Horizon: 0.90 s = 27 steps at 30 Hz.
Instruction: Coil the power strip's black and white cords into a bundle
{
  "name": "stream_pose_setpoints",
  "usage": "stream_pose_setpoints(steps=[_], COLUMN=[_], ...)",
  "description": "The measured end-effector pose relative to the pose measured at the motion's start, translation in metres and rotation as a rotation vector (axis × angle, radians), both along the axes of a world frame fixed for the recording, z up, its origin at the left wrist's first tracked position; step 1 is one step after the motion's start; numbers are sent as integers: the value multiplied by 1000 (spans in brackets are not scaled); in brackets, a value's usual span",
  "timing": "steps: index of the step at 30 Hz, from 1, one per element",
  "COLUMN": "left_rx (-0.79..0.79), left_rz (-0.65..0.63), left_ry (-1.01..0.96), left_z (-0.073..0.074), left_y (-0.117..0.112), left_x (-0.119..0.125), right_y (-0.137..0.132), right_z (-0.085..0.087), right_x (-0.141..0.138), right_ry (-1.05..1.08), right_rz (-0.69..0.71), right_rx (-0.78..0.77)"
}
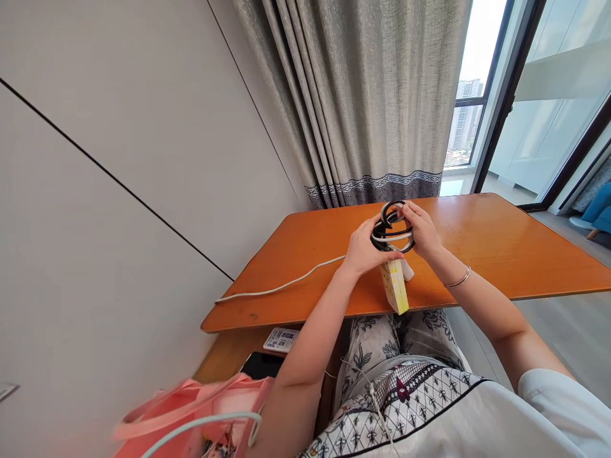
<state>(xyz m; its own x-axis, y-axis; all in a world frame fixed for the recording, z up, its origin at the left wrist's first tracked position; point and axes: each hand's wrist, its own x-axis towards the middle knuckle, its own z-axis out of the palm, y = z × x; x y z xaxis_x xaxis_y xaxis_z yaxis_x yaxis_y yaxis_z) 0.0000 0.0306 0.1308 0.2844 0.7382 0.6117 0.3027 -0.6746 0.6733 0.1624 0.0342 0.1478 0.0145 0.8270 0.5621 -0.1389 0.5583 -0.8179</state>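
Observation:
A coiled bundle of black and white cable (392,230) is held up above the table between both hands. My left hand (365,247) grips it from the left, its thumb stretched along the lower side. On the right, my right hand (421,228) pinches the coil near its top edge. Just below the hands a pale yellow box (395,289) stands at the table's front edge. Beside it a small white object (407,270) shows partly, its kind hidden. A white cord (281,287) runs over the tabletop from near my left hand to the left edge.
The orange-brown wooden table (477,254) has a rounded front left corner. Lower left lie a pink bag (191,413), a dark phone-like slab (261,365) and a white card with printed codes (280,340). A grey curtain (372,95) hangs behind, with a glass door at right.

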Motion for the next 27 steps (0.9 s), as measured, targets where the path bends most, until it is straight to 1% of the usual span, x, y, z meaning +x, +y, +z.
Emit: stream_pose_setpoints(steps=[3, 5, 8, 12, 14, 16, 19, 23, 25, 27], left_rx=[-175, -257, -337, -423, -420, -390, -318, -286, -267, -252], left_rz=[-96, -146, -178, -219, -236, -244, -208, -193, -142, -22], left_ry=[-160, -238, -285, -290, -262, -228, -201, -209, -173, -66], left_z=[-4, -5, -5, 0, 1, 2, 0, -9, -15, -21], left_y=[6, 10, 12, 13, 14, 16, 21, 26, 25, 21], left_x=[1, 1, 2, 4, 3, 2, 0, -8, -18, -34], right_y=[-5, -6, -4, 2, 4, 5, 8, 17, 26, 37], right_z=[4, 6, 8, 10, 11, 11, 11, 10, 10, 9], right_x=[1, 1, 3, 7, 8, 7, 4, 4, 8, 14], right_ry=[-53, -75, -67, -59, -35, -1, 32, 75, 121, 174], right_rz=[25, 16, -15, -79, -69, -23, 26, -27, -58, -81], right_rx=[27, 59, 111, 155, 137, 95, 29, -36, -69, -87])
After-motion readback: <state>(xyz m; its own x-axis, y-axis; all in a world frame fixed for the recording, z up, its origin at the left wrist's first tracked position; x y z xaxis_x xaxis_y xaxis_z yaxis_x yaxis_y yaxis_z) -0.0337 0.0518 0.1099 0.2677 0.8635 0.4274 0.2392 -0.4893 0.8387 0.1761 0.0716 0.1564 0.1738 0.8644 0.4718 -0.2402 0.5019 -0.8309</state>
